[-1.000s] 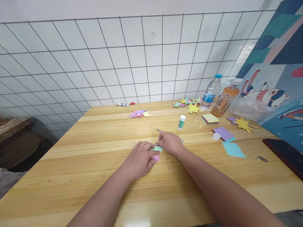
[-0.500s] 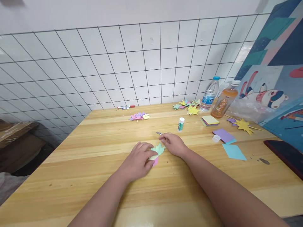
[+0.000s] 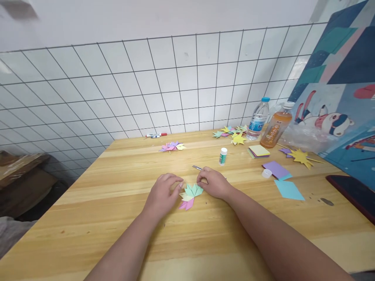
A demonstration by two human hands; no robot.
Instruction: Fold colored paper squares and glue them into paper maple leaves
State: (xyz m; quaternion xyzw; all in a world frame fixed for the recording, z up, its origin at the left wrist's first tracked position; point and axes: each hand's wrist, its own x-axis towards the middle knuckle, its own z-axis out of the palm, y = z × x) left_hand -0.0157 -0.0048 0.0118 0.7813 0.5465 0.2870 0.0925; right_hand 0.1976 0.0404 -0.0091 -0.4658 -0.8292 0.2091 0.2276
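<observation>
Joining and lining up small paper folds seems to be the step in hand, with the folded paper piece [image 3: 191, 192] lying flat at the lower middle of the frame, its mint points uppermost, a cream part to the left and pink below. The left hand [image 3: 166, 192] is just beside its left edge, thumb and forefinger slightly parted; whether they touch paper I cannot tell. The right hand [image 3: 213, 182] has its fingertips at the mint tip on the right, though whether they pinch it is too small to tell. The two hands are apart, the piece between them. To do this well, I would steady the cream side lightly, match the folds at the centre before pressing, and press flat from the middle outward so the thin points do not bend. Mind the metal-tipped tool [image 3: 196, 168] just above the right hand, partly hidden by it. The table [image 3: 102, 214] is pale, striped wood with a slight sheen and a dark patch [image 3: 327, 201] at the lower right. White wall tiles [image 3: 161, 93] with dark joints fill the background, and a painted panel [image 3: 336, 74] covers the upper right.
</observation>
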